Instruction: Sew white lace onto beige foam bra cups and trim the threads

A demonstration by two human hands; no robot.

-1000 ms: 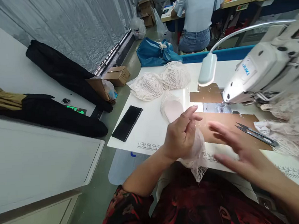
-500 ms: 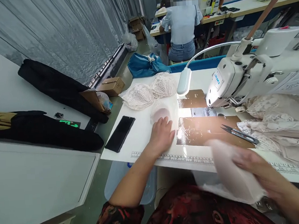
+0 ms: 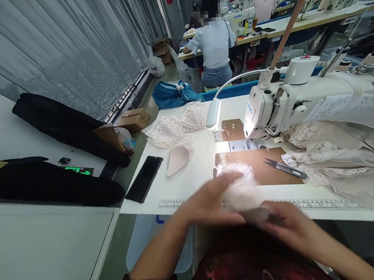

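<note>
Just over the table's front edge, a pale fabric bra cup (image 3: 243, 193) is between my two hands, blurred by motion. My left hand (image 3: 207, 202) curves around its left side, fingers over the top and thumb below. My right hand (image 3: 287, 222) pinches its lower right edge, where a darker fold shows. Another pale pink bra cup (image 3: 177, 158) lies on the white table to the left. Behind it rest two white lace cups (image 3: 167, 130), side by side. The sewing machine (image 3: 258, 113) stands beyond my hands, its lamp (image 3: 213, 113) lit over the needle area.
A black phone (image 3: 144, 179) lies at the table's left edge. Thread snips (image 3: 285, 168) rest on a brown plate (image 3: 265, 158), beside piled lace fabric (image 3: 332, 159). A printed ruler (image 3: 322, 205) runs along the front edge. A seated person (image 3: 214, 44) works ahead.
My left hand has left the cup on the table and come right to the cup in my right hand. My right hand has moved left with it. The view has shifted.
</note>
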